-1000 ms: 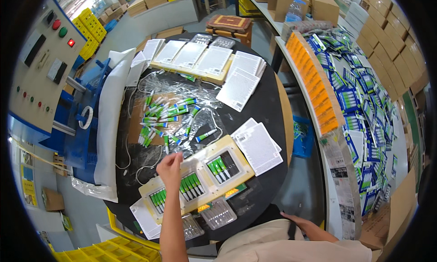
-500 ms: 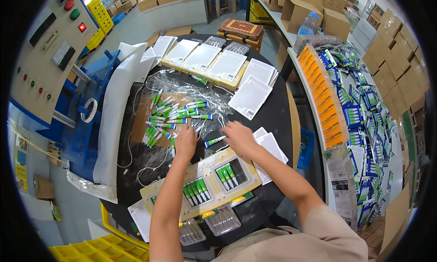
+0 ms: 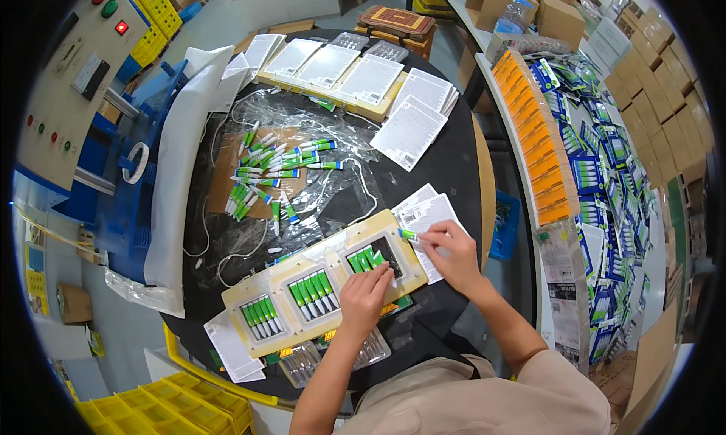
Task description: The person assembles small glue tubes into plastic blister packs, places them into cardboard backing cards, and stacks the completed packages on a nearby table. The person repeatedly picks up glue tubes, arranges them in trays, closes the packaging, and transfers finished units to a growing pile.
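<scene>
My right hand [image 3: 454, 255] pinches a small green-and-white squeeze tube [image 3: 408, 235] above the right end of a pale yellow holder [image 3: 234, 315]. Three windows in this holder contain rows of green tubes with white tips. At the right window, the closed fingers of my left hand [image 3: 364, 293] are on the white-tip end of a tube [image 3: 376, 257], partly hiding it. Beyond the holder, a loose heap of similar tubes [image 3: 276, 163] lies on brown cardboard [image 3: 221, 179], with a stray tube [image 3: 277, 217] nearer me.
White printed cards [image 3: 435, 215] lie by the holder's right end. A second holder [image 3: 333, 94] with cards on top stands at the far side. Clear plastic trays [image 3: 372, 350] lie near me. A blue machine [image 3: 125, 231] stands left; packed blister cards [image 3: 594, 200] cover the right table.
My left hand has moved right and nearer me, from beside the heap to the right window. My right hand has lifted a tube off the table to the holder's right end.
</scene>
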Motion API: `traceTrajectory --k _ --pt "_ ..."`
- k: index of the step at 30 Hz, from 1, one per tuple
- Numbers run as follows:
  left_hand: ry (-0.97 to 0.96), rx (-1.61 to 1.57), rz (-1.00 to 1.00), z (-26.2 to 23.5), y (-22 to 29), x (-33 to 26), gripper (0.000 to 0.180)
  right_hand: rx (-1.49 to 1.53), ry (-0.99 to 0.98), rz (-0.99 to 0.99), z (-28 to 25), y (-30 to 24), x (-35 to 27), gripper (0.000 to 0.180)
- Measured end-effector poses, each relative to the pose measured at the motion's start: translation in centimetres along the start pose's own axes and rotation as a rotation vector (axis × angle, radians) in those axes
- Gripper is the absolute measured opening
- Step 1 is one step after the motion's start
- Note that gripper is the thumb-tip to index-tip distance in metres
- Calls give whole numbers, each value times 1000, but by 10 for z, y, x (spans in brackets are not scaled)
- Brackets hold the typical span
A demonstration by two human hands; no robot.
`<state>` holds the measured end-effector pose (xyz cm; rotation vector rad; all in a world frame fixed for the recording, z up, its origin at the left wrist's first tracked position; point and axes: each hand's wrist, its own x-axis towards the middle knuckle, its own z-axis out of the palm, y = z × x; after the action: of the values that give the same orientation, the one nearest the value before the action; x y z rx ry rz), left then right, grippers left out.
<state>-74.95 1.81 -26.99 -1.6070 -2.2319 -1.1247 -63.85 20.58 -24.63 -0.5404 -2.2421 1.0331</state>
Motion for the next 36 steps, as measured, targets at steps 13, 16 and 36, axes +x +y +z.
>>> traceTrajectory --k 13,16,36 --pt "-154 152 114 23 -14 -10 33 -254 -109 -521 10 -3 -25 33" --pt "-139 157 51 25 -12 -14 37 -257 -144 -555 13 0 -24 34" --pt "-190 217 -30 21 -8 -25 43 -409 -281 -525 37 5 -36 32"
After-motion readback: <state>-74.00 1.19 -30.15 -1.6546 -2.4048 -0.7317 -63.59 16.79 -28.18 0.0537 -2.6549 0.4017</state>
